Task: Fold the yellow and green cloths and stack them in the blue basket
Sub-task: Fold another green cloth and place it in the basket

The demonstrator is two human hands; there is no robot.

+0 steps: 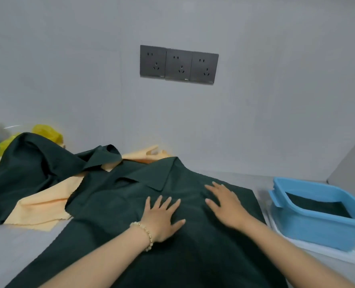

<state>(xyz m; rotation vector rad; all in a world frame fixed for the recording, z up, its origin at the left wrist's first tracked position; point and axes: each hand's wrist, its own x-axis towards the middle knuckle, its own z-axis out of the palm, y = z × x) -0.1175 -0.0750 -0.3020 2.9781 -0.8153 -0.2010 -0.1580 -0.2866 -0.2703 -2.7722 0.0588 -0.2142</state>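
A dark green cloth (193,246) lies spread across the grey table in front of me, its far corners turned over. My left hand (162,217), with a bead bracelet on the wrist, rests flat on it with fingers apart. My right hand (226,202) presses flat on the same cloth a little further right. A pale yellow cloth (45,206) lies to the left, partly under a second crumpled dark green cloth (27,167). The blue basket (318,225) stands at the right with a folded dark green cloth (316,204) inside.
A grey wall with three dark sockets (178,65) rises right behind the table. Yellow plastic bags (45,132) sit at the far left against the wall. A white board (318,250) lies under the basket. Bare grey table (10,256) shows at the near left.
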